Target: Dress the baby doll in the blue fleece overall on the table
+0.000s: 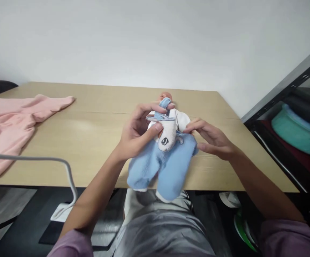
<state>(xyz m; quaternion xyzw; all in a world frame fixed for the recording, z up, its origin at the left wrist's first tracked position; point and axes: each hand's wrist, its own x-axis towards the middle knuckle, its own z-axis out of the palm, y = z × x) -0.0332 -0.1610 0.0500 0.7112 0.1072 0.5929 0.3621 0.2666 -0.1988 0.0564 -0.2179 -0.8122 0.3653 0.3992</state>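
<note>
Your left hand (137,132) is curled closed, thumb on the white eyed patch (167,139) and fingers by the strap (165,103), gripping the small blue garment (174,171). Your right hand (216,140) is half open, fingertips at the garment's upper edge; whether they pinch it, you cannot tell from here. The garment sits between your hands, in front of a doll's head (165,95), legs reaching past the near edge of the bench (224,175). Risk: the left thumb seems to carry most of the hold, so a loosened pinch could let the top fold over; a hard tug could twist the strap or strain the patch. Materials: blue cloth soft, fleecy-looking, legs stubby, hems pale; patch rounded, eye dark; doll's head smooth; bench flat, wood-toned.
</note>
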